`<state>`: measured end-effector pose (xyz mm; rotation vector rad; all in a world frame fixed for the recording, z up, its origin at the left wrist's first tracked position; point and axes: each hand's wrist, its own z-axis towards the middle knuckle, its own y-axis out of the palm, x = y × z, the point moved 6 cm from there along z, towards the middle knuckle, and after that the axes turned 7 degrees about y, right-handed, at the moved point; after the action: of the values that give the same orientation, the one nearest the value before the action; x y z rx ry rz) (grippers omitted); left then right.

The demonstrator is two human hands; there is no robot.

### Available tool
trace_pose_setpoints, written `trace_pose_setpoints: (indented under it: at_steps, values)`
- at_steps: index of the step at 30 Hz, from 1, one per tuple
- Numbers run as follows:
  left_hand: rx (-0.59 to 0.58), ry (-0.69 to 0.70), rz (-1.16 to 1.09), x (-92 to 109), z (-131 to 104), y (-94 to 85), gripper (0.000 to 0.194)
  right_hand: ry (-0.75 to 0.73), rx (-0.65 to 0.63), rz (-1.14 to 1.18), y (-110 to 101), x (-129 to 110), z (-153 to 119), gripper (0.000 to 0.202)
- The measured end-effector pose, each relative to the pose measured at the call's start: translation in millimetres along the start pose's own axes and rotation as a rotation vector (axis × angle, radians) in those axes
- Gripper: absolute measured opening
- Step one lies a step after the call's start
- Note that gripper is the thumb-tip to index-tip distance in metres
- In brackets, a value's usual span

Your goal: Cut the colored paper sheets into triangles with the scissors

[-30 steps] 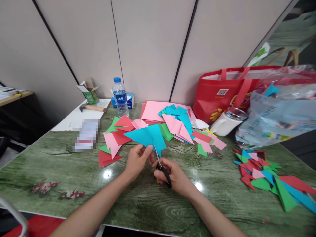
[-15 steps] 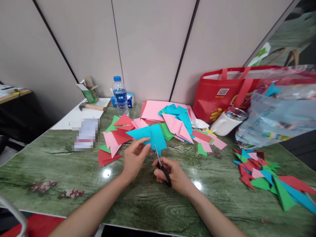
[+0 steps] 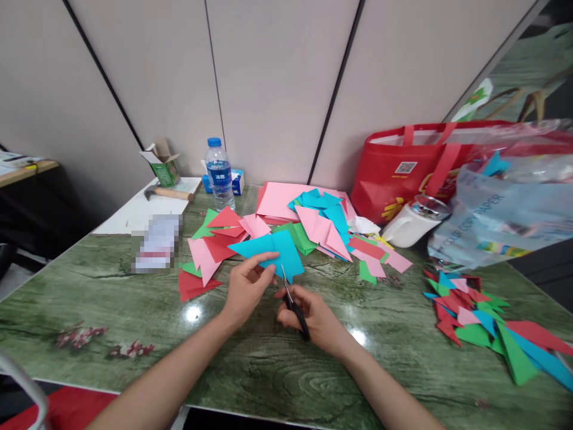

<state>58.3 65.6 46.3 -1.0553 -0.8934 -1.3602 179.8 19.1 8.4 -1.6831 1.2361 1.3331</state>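
Observation:
Between thumb and fingers, my left hand (image 3: 249, 285) pinches a folded piece of blue paper (image 3: 286, 254) by its near edge. A pair of scissors (image 3: 296, 313) with black handles is in my right hand (image 3: 313, 315), fingers wrapped around the grips. Its blades point away from me and lie against the near edge of the blue paper, close to my left fingertips. How far apart the blades are is hard to make out. Red paper pieces (image 3: 220, 246) and a folded pink piece (image 3: 320, 230) lie just beyond the hands.
At the back stand a water bottle (image 3: 220, 176), a small open box (image 3: 165, 170) and a red bag (image 3: 380, 173). A white mug (image 3: 405, 227) leans beside a plastic paper bag (image 3: 474, 221). A hammer (image 3: 170, 193) rests at left; coloured paper shapes (image 3: 474, 313) are heaped at right.
My left hand has shifted slightly to the right along the blue paper's near edge. The scissors stay at nearly the same spot by the paper.

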Motion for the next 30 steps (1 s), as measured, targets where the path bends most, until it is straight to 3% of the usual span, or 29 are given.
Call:
trace_pose_setpoints:
  at_steps: [30]
  values:
    - [-0.003,-0.011,0.006,2.3,-1.0,1.3,0.028,-0.011,0.038,-0.014,0.0,0.8,0.2,0.047]
